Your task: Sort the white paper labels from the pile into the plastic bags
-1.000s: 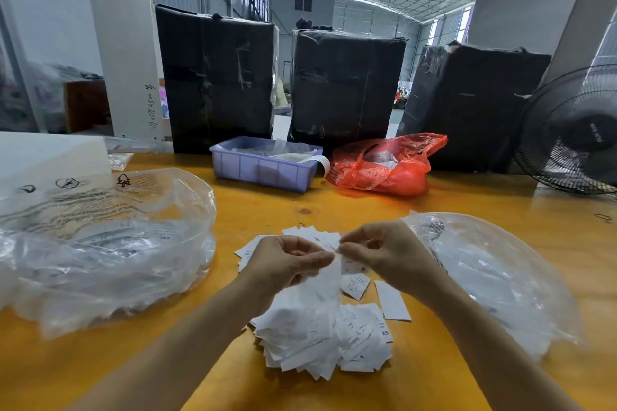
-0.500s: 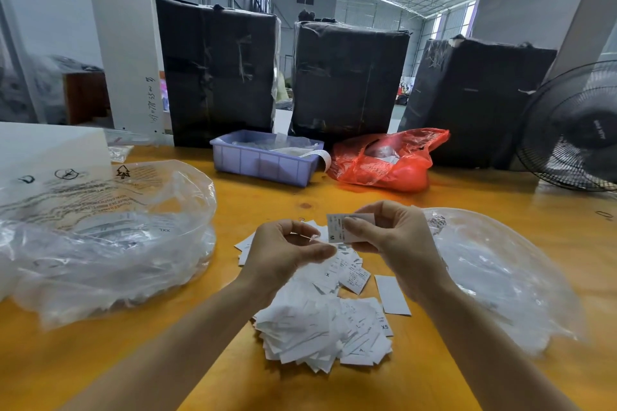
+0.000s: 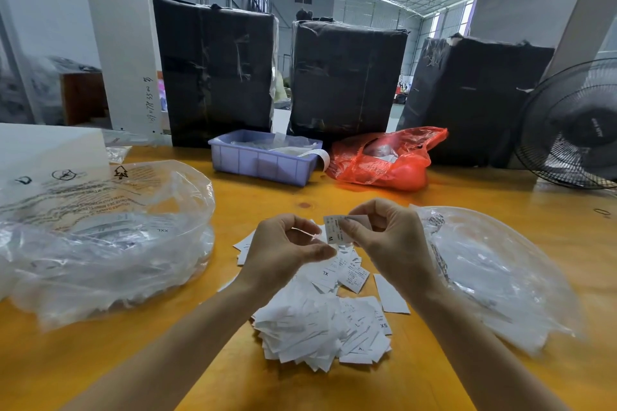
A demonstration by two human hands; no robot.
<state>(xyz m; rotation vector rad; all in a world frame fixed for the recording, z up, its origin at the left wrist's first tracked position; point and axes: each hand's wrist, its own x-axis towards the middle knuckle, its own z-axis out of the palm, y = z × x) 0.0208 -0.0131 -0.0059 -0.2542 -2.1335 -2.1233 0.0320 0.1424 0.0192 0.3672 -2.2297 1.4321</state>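
A heap of white paper labels (image 3: 320,327) lies on the yellow table (image 3: 467,203) between my forearms, some marked XL and XS. My right hand (image 3: 390,237) pinches a single label marked M (image 3: 334,230) above the heap. Just left of that label is my left hand (image 3: 283,250), fingers and thumb curled, with nothing seen in it. A clear plastic bag (image 3: 100,237) with labels inside, one reading XXL, sits to the left. Another clear plastic bag (image 3: 494,270) lies to the right, close to my right wrist.
A purple bin (image 3: 263,160) and a red plastic bag (image 3: 384,163) stand at the back of the table. Behind them are black wrapped bales (image 3: 217,70). A black fan (image 3: 574,130) stands at the far right, a white box (image 3: 46,147) at the far left.
Both hands have risen from the heap. The clump of labels that hung from my left hand is back on the pile, and my right hand now holds one label up.
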